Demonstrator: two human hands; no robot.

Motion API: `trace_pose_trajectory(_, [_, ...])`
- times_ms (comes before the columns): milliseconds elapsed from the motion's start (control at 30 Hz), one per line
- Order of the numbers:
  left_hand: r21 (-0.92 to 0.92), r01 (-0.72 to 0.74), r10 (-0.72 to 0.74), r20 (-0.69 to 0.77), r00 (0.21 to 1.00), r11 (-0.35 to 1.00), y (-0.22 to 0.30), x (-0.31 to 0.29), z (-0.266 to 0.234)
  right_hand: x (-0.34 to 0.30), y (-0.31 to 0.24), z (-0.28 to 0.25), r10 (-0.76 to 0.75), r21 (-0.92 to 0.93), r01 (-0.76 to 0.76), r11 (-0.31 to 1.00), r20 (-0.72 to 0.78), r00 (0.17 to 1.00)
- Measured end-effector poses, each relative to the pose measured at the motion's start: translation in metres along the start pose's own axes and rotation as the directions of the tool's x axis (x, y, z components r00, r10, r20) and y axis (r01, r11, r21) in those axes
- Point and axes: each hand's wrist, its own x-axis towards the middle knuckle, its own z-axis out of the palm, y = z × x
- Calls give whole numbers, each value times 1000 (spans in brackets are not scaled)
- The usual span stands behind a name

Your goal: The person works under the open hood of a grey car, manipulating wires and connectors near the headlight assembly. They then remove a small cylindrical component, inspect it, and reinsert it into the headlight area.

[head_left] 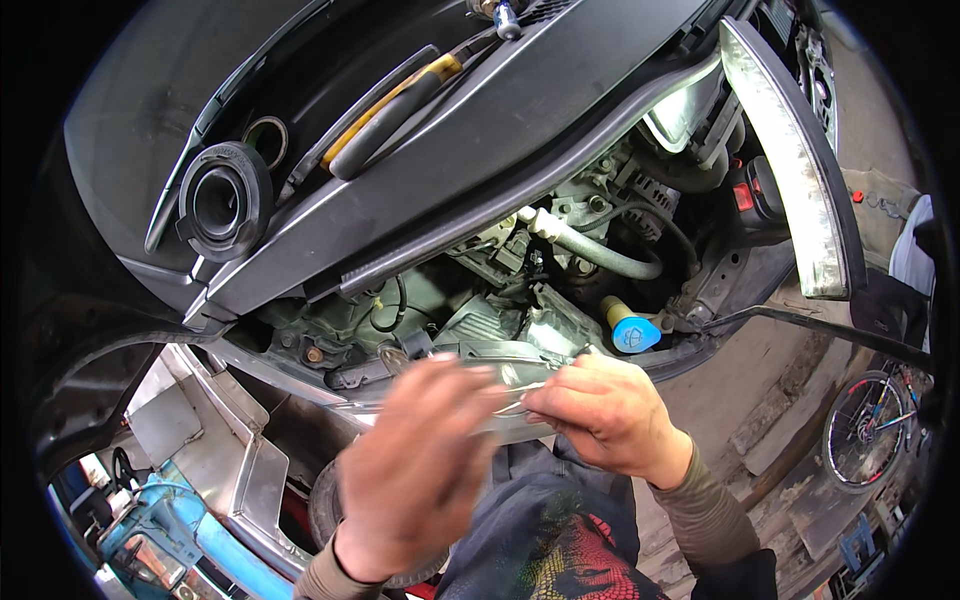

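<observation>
My right hand (615, 415) is closed, with thumb and fingers pinched on the end of a thin whitish strand (520, 390). Facing it, my left hand (415, 455) is smeared by motion, so its fingers cannot be read. The strand spans the small gap between both hands; whether the left hand grips it is unclear. Both hands are over the near edge of a car's engine bay, above a pale, glossy surface (520, 432). Just beyond my right hand stands a washer-fluid filler with a blue cap (635, 335). A grey hose (600, 250) curves through the bay farther in.
On the black plastic cowl (450, 130) lie pliers with yellow-and-grey handles (390, 110) and a black ring-shaped part (222, 200). A curved panel with a worn whitish face (795, 150) juts out at right. A bicycle (865, 430) stands lower right; blue machinery (190, 510) is lower left.
</observation>
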Motion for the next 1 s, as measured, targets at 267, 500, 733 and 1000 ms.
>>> trace_pose_trajectory(267, [246,-84,4,308,951,966,-29,39,22,20,55,-1,264,301,-237,924,-50,963])
trace_pose_trajectory(500, [329,21,-97,215,972,944,-56,74,35,49,111,39,524,-40,-523,851,13,852])
trace_pose_trajectory(733, [26,224,-219,335,916,974,-76,89,64,60,156,66,719,-155,-708,689,30,694])
trace_pose_trajectory(1000, [-40,163,-140,340,930,986,-99,98,80,58,182,71,679,-409,-570,713,199,706])
